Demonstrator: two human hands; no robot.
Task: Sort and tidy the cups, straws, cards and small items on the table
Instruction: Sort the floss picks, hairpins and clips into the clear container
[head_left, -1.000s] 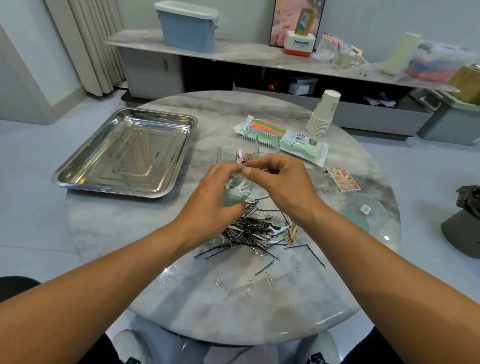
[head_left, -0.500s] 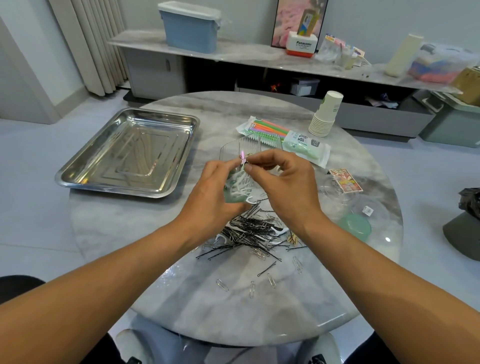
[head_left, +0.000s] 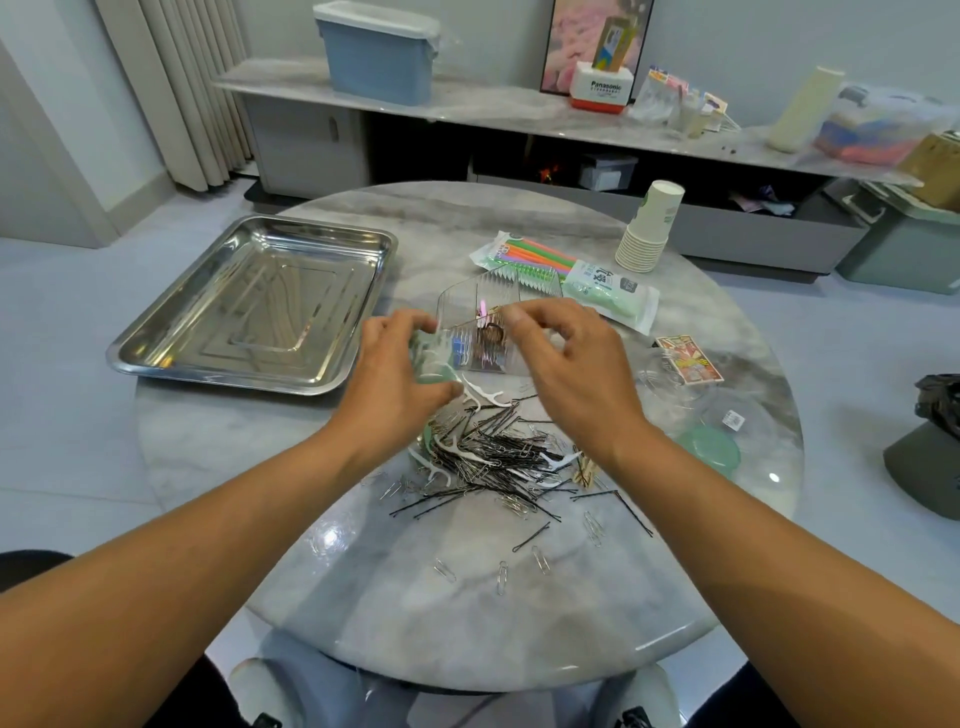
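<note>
Both hands over the middle of the round marble bench (head_left: 363, 597), at a clear box (head_left: 483, 332) with ribbed dividers and small items inside. Left hand (head_left: 397, 379) curled round the box's left end, thumb below, a mint-green lid or cup partly hidden under the palm. Right hand (head_left: 566, 364) above the box's right side, thumb and forefinger pinched together at the rim; whether anything sits in that pinch cannot be told, other fingers loosely spread.

Just nearer than the box, a heap of black hairpins (head_left: 493, 452) mixed with white floss picks (head_left: 480, 397) and paperclips (head_left: 501, 577), a few clips and pins scattered nearer the edge. Steel tray (head_left: 156, 353) on the left, overhanging the bench rim. Straw pack (head_left: 540, 260) beyond the box, stack of paper cups (head_left: 649, 228) at far right. Card pack (head_left: 688, 358) right of the hands, beside clear lids, with a green lid (head_left: 714, 452) nearer.
</note>
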